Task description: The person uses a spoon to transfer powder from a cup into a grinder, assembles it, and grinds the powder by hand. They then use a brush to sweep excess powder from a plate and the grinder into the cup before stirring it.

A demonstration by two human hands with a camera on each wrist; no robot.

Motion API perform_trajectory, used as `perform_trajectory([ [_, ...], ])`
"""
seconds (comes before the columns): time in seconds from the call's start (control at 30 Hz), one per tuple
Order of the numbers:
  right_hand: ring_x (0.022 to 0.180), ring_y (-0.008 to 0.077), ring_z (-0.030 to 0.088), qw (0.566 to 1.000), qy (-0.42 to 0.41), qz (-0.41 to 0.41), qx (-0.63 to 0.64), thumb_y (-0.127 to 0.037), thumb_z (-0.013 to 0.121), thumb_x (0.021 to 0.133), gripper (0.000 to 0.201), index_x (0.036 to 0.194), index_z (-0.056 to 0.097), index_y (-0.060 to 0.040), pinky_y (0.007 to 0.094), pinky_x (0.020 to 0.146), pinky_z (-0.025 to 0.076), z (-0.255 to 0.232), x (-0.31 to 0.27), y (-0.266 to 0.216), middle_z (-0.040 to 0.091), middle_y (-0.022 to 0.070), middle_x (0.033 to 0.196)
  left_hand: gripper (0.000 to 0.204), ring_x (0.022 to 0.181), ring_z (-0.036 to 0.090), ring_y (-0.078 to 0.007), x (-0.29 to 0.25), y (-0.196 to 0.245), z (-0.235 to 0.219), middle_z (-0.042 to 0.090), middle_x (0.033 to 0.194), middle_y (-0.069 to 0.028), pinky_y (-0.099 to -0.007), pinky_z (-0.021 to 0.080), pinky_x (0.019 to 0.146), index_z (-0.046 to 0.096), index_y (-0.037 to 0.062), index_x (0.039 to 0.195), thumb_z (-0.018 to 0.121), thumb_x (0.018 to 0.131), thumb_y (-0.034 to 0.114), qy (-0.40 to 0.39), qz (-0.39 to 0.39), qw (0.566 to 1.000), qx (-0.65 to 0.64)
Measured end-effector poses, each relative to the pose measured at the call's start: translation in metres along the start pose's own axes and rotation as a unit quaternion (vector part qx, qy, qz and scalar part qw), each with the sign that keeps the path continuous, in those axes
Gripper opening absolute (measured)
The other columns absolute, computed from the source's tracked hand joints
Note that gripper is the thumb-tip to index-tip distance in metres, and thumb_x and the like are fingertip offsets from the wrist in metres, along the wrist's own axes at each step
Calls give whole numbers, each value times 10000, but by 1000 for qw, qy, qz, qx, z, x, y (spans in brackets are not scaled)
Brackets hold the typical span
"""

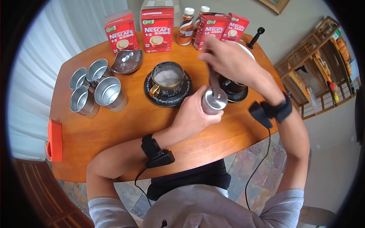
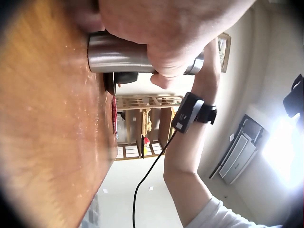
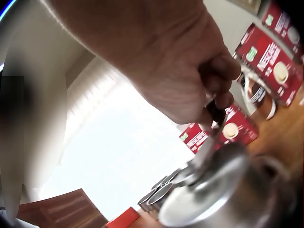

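Note:
My left hand [image 1: 193,116] grips the metal body of a hand coffee grinder [image 1: 213,108], which stands upright near the middle of the table; its steel cylinder [image 2: 116,54] has its base at the wooden top in the left wrist view. Above it, my right hand [image 1: 234,62], blurred, holds the end of the crank handle [image 1: 215,85]. In the right wrist view, curled fingers close round the dark knob [image 3: 216,113]. Left of the grinder sits a black cup [image 1: 167,76] with pale contents on a black saucer [image 1: 159,99]. Another dark saucer [image 1: 239,95] is partly hidden behind the right hand.
Several steel mugs [image 1: 108,93] and a dark glass bowl [image 1: 127,62] occupy the left side. Red Nescafe boxes [image 1: 157,32] and brown bottles [image 1: 185,28] line the back. An orange object [image 1: 55,140] stands at the left edge. Beyond the table's right is a wooden rack [image 1: 310,72].

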State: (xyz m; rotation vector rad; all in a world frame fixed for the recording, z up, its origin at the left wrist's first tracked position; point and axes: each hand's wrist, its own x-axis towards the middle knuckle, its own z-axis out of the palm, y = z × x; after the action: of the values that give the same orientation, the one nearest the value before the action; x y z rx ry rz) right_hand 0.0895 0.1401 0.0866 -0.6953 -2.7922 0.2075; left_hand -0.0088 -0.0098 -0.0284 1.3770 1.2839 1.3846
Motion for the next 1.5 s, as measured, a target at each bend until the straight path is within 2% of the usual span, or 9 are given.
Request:
perform_trajectory([
  [0.33,788,430,694,979,-86,173,63,-129,729,980,196,1051,581,-22,471,675,516,-57,-155,-40,694,199,836,483,961,668,-137,0,-1,2,713,1030,-85,-323,530,897,626,17,1191,873,799,155,13,7,1000,10],
  [0.5,781,381,696,988,-131,-18,78,-137,748,933,247,1081,571,-50,476,641,541,-51,-166,-88,650,161,841,429,937,633,-104,0,-4,3,702,1021,-39,-313,530,875,639,54,1149,890,808,123,15,38,999,0],
  [0.6,779,373,688,978,-130,-107,124,-159,760,920,262,1064,573,-45,477,633,532,-39,-140,-103,634,150,859,380,931,743,-254,-1,1,3,756,1009,-165,-386,558,858,660,33,1119,849,802,125,29,18,999,-11],
  [0.77,748,402,672,969,-61,-204,127,-208,762,941,270,1052,579,-43,501,627,509,3,-79,-114,647,159,834,378,933,588,-102,-2,-8,-11,667,1016,-22,-296,514,856,611,58,1171,841,876,115,-65,57,991,-98],
  [1.0,716,430,686,988,30,-150,-30,-230,676,1008,243,1044,563,-18,491,648,532,20,20,-64,674,165,708,505,1015,738,-282,-1,-2,1,747,1056,-151,-369,554,938,608,9,1213,834,802,195,30,41,998,49],
  [1.07,779,415,701,999,-18,-33,16,-245,658,1028,244,1095,577,-25,490,686,538,4,19,-38,684,167,760,484,956,731,-286,1,-2,3,737,1026,-168,-397,556,881,614,13,1181,849,791,174,29,54,998,6],
  [1.13,844,389,707,999,29,-18,-4,-251,649,1044,241,1123,585,-33,485,728,529,1,3,-3,693,187,843,509,973,690,-184,1,-1,-2,720,1060,-121,-354,538,908,614,24,1205,871,794,180,-13,3,1000,9],
  [1.37,795,368,690,983,-35,164,69,-169,694,1011,192,1061,582,-21,449,705,499,-45,-115,-2,662,190,836,479,949,690,-164,1,2,-1,723,1022,-103,-338,537,887,627,20,1192,861,803,172,3,9,1000,2],
  [1.5,730,391,674,983,-78,145,83,-171,752,972,224,1056,588,-42,451,639,517,-51,-168,-49,666,161,796,465,960,749,-300,0,1,1,750,1030,-184,-398,560,879,630,23,1173,841,787,174,22,24,999,9],
])
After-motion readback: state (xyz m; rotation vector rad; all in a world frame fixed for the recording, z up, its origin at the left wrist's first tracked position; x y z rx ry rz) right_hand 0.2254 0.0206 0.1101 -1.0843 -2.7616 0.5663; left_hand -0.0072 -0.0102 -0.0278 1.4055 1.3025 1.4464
